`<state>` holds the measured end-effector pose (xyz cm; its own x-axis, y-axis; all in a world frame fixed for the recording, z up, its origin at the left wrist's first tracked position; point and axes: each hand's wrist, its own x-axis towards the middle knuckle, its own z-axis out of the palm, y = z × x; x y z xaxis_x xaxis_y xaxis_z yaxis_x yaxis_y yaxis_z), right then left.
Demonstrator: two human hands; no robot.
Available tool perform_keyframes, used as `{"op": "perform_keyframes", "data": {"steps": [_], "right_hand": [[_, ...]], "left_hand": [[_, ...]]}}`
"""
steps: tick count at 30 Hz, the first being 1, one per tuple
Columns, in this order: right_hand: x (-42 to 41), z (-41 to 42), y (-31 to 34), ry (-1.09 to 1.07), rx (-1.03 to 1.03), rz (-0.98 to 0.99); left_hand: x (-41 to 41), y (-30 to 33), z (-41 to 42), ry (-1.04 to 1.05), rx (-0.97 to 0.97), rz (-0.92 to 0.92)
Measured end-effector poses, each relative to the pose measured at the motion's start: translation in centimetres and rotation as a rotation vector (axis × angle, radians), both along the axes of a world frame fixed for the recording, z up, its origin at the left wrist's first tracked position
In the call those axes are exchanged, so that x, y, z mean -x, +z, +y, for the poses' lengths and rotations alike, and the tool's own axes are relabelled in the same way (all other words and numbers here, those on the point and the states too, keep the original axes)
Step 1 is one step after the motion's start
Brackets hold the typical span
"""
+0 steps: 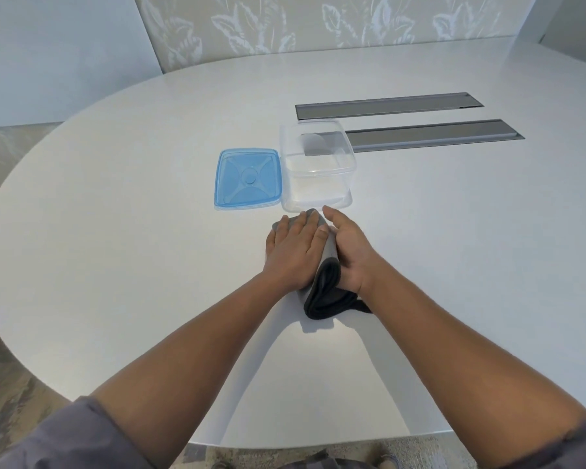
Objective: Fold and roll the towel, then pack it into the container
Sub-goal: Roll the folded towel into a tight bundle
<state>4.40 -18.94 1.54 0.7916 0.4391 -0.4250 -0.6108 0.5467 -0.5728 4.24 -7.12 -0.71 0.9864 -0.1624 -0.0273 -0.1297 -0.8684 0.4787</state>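
A grey towel [323,292] lies folded into a thick roll on the white table, its dark layered end facing me. My left hand [293,250] presses flat on top of its left side, fingers spread. My right hand [347,252] cups the roll's right side, thumb over the top. Just beyond the hands stands the clear square container [315,179], open and with nothing inside. Its blue lid [247,179] lies flat to the left, touching the container.
Two long grey recessed slots [420,135] run across the table [115,265] behind and to the right of the container. The round table edge curves at the left and near me. A patterned wall panel stands behind.
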Motion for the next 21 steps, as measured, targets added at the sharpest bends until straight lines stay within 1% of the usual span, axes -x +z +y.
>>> {"op": "perform_keyframes", "data": {"steps": [2,4,7,10,11,12,14,15,16,19,21], "right_hand": [[0.0,-0.7,1.2,0.049,0.136,-0.035],[-0.2,-1.5,2.2,0.054,0.356,-0.068],[-0.2,-2.4,3.4,0.066,0.898,-0.177],[0.4,-2.1,4.5,0.218,1.522,-0.497],[0.8,-1.6,4.7,0.210,1.661,-0.599],[1.3,-1.0,4.9,0.152,1.696,-0.677],[1.9,0.4,4.7,0.023,1.608,-0.764],[2.1,1.1,4.1,-0.007,1.571,-0.788],[2.2,1.7,3.2,0.012,1.576,-0.808],[2.7,2.1,0.2,0.224,1.746,-0.867],[3.2,1.6,-0.7,0.276,1.781,-0.900]], "left_hand": [[0.2,-0.3,-0.1,-0.007,-0.033,-0.007],[0.4,-0.8,-0.3,-0.006,-0.061,-0.024],[0.5,-1.0,-0.7,-0.012,-0.134,-0.045],[0.3,-1.3,-0.6,-0.032,-0.202,-0.043],[0.3,-1.4,-0.7,-0.033,-0.203,-0.045],[0.3,-1.3,-0.7,-0.027,-0.202,-0.049],[0.4,-1.4,-0.9,-0.007,-0.209,-0.077],[0.4,-1.5,-0.8,-0.002,-0.225,-0.096],[0.4,-1.7,-0.7,-0.003,-0.256,-0.116],[0.3,-2.9,-0.3,-0.018,-0.412,-0.183],[-0.1,-3.7,-0.2,-0.031,-0.458,-0.186]]}}
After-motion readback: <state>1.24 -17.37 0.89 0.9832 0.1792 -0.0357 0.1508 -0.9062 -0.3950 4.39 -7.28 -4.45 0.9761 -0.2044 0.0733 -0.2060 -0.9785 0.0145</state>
